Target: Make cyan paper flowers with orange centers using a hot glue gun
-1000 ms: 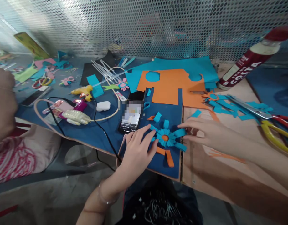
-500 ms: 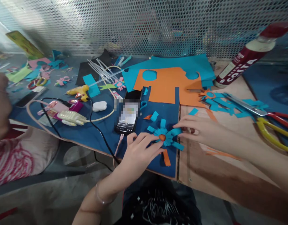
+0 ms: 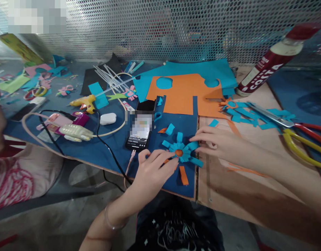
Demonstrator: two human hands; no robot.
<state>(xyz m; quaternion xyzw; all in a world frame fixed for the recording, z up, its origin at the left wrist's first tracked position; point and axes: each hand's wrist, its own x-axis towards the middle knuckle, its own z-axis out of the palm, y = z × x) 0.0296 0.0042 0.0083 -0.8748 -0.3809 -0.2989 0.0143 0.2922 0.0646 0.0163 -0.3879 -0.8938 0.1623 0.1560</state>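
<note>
left hand point(image 3: 154, 173) moved off orange centre point(image 3: 179, 152) of blue flower point(image 3: 186, 156), grip unclear; right hand point(image 3: 215, 141) pinching petal point(image 3: 193, 145).

Head camera: close above table's point(image 3: 185, 122) near edge, facing forward and down
Perforated metal screen point(image 3: 150, 31): ahead, behind far edge

Hands point(image 3: 153, 173) at blue paper flower point(image 3: 179, 152), phone point(image 3: 137, 136) nearby

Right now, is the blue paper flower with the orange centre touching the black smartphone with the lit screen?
Apart. The head view shows dark-blue tabletop between the flower and the side of the phone.
</note>
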